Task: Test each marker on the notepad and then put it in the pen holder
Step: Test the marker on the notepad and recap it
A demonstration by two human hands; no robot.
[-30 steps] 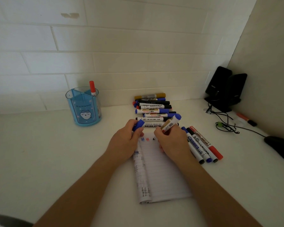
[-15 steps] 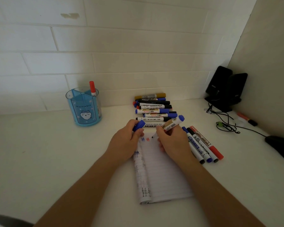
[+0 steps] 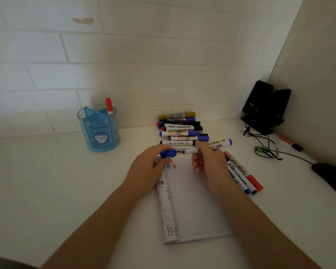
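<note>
We see one red marker [image 3: 108, 105] in the pen holder [image 3: 97, 133]. Our left grip [image 3: 147, 169] pinches a cap [image 3: 168, 153], right grip [image 3: 209, 166] holds the uncapped marker [image 3: 219, 144], tip blurry.

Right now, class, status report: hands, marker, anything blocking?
Left hand pinches blue cap. Right hand holds uncapped marker, tip toward cap, off the notepad. Nothing between hands and pen holder.

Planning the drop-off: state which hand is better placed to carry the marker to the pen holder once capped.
Left, probably. The pen holder stands nearer the left hand, nothing between them. The right hand grips the marker, but it would have to reach across the left hand, which holds the cap.
</note>
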